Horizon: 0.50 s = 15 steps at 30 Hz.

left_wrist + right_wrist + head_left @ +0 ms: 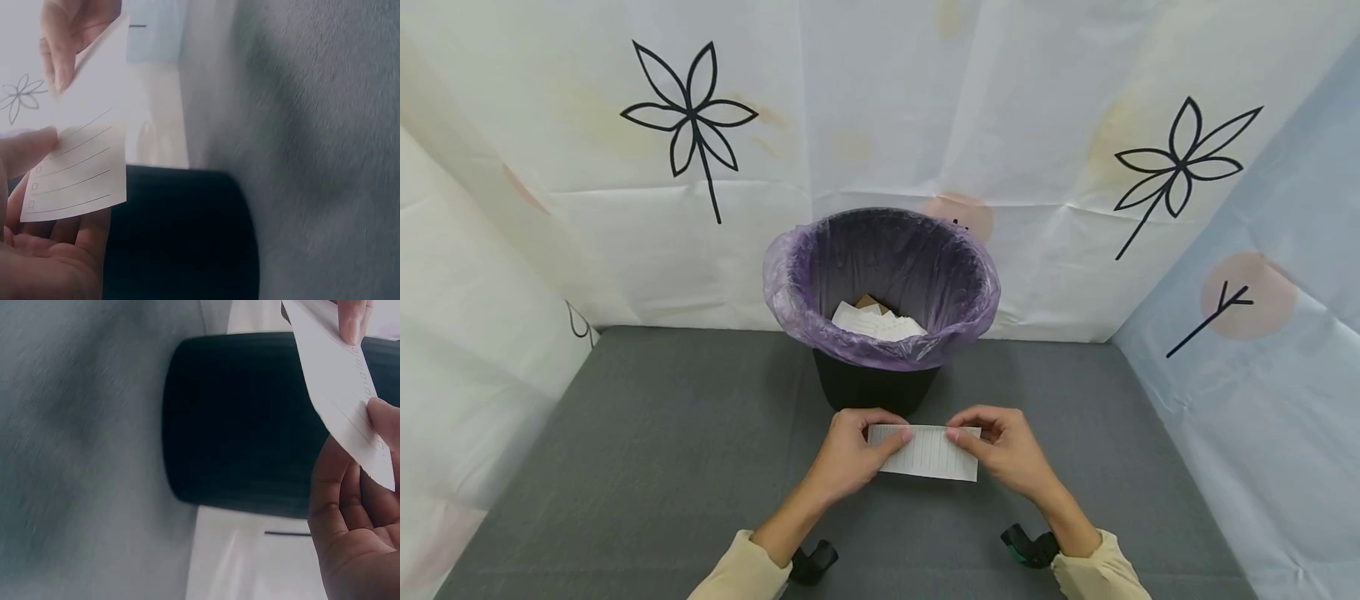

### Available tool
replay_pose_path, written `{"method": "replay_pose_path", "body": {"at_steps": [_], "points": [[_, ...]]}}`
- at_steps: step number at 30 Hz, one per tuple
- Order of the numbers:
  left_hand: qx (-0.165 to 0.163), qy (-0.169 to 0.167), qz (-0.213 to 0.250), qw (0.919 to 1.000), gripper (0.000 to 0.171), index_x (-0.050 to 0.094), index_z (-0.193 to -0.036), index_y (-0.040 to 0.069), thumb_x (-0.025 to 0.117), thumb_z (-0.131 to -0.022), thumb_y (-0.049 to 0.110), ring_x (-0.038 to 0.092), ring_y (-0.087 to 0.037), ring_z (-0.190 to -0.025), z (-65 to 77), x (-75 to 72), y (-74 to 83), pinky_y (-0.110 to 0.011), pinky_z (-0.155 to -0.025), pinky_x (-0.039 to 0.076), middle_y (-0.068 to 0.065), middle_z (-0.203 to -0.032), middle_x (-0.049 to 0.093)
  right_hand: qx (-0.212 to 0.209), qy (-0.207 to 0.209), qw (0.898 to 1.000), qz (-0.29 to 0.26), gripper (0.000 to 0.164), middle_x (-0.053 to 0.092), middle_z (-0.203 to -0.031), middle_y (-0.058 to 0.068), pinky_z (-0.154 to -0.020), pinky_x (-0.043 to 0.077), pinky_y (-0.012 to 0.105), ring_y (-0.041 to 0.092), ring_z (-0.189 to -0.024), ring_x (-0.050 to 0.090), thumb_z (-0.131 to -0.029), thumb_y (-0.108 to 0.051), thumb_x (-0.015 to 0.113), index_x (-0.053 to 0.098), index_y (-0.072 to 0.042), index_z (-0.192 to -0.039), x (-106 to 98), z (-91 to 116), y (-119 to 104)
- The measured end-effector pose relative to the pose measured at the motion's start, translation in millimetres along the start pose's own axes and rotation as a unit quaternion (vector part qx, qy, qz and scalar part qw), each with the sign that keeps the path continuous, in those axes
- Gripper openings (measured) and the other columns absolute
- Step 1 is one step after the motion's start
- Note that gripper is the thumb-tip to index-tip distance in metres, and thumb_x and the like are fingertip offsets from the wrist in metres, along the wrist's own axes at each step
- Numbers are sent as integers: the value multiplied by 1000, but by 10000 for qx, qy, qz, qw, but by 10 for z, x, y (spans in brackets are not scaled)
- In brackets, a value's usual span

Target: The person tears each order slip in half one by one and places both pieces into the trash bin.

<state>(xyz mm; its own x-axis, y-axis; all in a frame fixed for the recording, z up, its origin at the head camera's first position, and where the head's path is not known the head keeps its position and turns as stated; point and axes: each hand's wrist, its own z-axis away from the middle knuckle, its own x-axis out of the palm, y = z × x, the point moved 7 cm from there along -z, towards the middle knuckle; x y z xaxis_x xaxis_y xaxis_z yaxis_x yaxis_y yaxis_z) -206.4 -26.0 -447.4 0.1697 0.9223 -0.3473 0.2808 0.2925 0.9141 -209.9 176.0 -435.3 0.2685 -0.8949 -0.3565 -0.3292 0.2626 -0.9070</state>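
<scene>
Between my two hands is a small white sheet of lined paper (928,454), held in front of the bin. My left hand (853,454) pinches its left end, thumb on top and fingers behind. At the right end, my right hand (1003,450) pinches it the same way. Ruled lines and small checkboxes show on the paper (87,169) in the left wrist view. Just beyond the hands stands a black bin (876,385) with a purple plastic liner (790,279) folded over its rim. Inside lie white paper pieces (880,323) and a brown piece (871,302).
A dark grey cloth surface (662,442) lies under everything. White fabric walls (880,108) printed with flower outlines rise at the back and sides. A thin dark cord loop (578,323) hangs at the back left corner. Black wrist devices (1030,547) sit at both wrists.
</scene>
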Motion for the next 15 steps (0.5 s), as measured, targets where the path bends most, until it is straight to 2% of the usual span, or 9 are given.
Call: {"method": "replay_pose_path", "body": {"at_steps": [3, 5, 15], "points": [[3, -16, 10, 10000, 7, 81, -95, 12, 78, -91, 17, 68, -10, -85, 31, -83, 18, -28, -73, 54, 7, -93, 75, -15, -50, 9999, -142, 6, 73, -92, 12, -58, 53, 27, 13, -71, 64, -93, -1, 71, 75, 0, -98, 86, -33, -29], [-20, 6, 22, 10000, 5, 81, -94, 13, 79, -90, 16, 68, -11, -86, 47, -132, 28, -29, -75, 55, 8, -92, 75, -32, -84, 9997, -247, 6, 73, -92, 13, -58, 53, 27, 13, -71, 64, -93, -1, 71, 75, 0, -98, 139, -50, -47], [-56, 122, 144, 9998, 4, 81, -92, 15, 78, -90, 13, 69, -10, -84, 99, -263, 81, -30, -73, 55, 10, -90, 75, -132, -74, 9991, -405, 7, 74, -92, 10, -59, 52, 26, 12, -74, 63, -92, -1, 73, 76, -1, -98, 339, -123, -120]]}}
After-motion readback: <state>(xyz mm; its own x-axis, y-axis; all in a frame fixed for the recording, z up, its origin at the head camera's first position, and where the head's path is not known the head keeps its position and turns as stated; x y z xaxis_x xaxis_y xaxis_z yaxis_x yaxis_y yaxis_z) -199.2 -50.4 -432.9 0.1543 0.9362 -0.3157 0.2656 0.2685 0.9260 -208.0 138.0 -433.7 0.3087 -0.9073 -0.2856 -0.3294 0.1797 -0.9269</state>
